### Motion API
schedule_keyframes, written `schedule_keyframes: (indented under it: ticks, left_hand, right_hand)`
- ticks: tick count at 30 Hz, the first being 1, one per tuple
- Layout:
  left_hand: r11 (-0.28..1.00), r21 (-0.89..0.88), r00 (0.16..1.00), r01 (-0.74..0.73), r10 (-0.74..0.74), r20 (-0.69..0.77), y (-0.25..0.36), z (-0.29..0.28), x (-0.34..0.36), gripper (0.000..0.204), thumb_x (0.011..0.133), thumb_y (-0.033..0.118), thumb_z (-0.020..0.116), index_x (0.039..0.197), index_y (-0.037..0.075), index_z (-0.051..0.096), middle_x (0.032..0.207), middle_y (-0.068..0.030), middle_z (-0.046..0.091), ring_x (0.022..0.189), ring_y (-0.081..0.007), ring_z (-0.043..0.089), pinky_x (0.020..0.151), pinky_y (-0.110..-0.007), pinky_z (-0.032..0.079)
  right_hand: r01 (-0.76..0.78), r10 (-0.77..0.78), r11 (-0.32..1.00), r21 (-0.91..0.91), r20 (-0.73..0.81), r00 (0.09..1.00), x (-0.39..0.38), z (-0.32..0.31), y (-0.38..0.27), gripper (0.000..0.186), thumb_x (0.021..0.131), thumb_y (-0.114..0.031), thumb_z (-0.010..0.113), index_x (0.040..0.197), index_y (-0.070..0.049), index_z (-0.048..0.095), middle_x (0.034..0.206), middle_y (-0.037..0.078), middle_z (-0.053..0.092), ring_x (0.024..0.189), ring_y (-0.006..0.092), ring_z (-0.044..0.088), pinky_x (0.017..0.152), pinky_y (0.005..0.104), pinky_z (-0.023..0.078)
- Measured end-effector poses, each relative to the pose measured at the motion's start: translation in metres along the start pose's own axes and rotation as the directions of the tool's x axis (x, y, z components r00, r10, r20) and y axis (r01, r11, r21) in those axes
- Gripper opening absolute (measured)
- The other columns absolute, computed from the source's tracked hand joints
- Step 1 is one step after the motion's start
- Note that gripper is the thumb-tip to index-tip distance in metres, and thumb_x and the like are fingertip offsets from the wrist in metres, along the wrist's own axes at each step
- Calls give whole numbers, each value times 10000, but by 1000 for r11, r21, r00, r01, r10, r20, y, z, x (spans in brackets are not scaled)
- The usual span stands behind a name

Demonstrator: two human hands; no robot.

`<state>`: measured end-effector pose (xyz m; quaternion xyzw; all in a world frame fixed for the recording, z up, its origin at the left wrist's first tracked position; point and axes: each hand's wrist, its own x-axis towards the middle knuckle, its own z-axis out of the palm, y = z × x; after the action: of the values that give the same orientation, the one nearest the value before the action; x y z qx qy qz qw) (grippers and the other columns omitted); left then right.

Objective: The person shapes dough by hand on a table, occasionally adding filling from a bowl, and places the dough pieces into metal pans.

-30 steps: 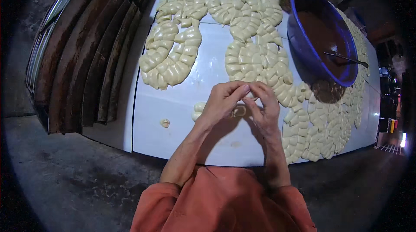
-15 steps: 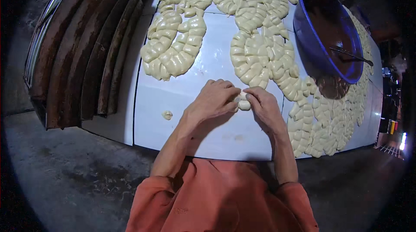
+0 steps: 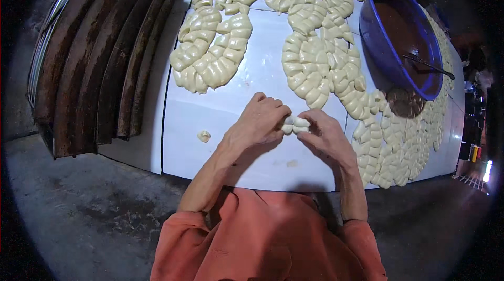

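Observation:
Between my two hands, above the white tabletop (image 3: 262,168), is a small lump of pale dough (image 3: 295,125) pinched into a few rounded lobes. My left hand (image 3: 262,118) has its fingers curled against the dough's left side. At its right side, the thumb and fingers of my right hand (image 3: 326,133) pinch the lobes. Just beyond my hands lie many glossy cream dough pieces (image 3: 307,65), pressed together in rows. A tiny scrap of dough (image 3: 203,136) sits alone to the left of my left forearm.
A blue basin (image 3: 374,34) with brown contents stands at the right, a dark stick (image 3: 428,65) leaning in it. More dough pieces (image 3: 394,144) cover the table's right side. Long brown curved troughs (image 3: 100,65) are stacked along the left edge. Concrete floor (image 3: 105,202) shows below.
My right hand has shifted slightly right and turned, so more of the dough shows between my hands, now with several lobes visible. The view has shifted slightly.

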<state>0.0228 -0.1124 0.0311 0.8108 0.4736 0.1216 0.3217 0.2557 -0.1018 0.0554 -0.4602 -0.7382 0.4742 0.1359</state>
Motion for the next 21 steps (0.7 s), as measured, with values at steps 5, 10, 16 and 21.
schedule_keyframes:
  ticks: [5, 10, 16, 21]
  left_hand:
    - [998, 34, 998, -43, 45, -52, 1, 1, -10, 836, 645, 421, 872, 1346, 106, 543, 1165, -128, 623, 1110, -330, 595, 1045, -485, 384]
    - [990, 133, 984, 42, -18, -177, -4, -34, -48, 1102, 588, 500, 890, 1517, 158, 405, 1453, -176, 459, 1229, -390, 539, 1052, -499, 395]
    - [993, 117, 999, 27, -23, -39, -27, -18, -53, 1014, 648, 613, 810, 1471, 134, 461, 1238, -151, 579, 1048, -366, 618, 870, -474, 499]
    - [994, 93, 993, -56, 65, -101, -35, -7, -51, 838, 794, 623, 683, 1418, 96, 494, 1060, -131, 614, 916, -335, 654, 739, -444, 538]
  right_hand:
    - [71, -62, 962, -265, 41, 997, 5, 5, -5, 690, 771, -355, 812, 1324, -18, 571, 1185, 137, 623, 909, 309, 638, 807, 421, 521]
    - [187, -230, 893, -408, -57, 972, 5, 4, 6, 898, 669, -576, 811, 1356, -54, 564, 1253, 192, 590, 1066, 377, 600, 896, 467, 481]
    - [481, -562, 648, -590, 55, 826, 27, 20, 23, 882, 737, -693, 704, 1371, -97, 560, 1312, 171, 555, 1119, 355, 563, 941, 468, 443]
    - [525, -600, 574, -628, 113, 792, 33, 27, 28, 791, 795, -618, 693, 1356, -76, 565, 1264, 164, 572, 1071, 323, 572, 905, 453, 450]
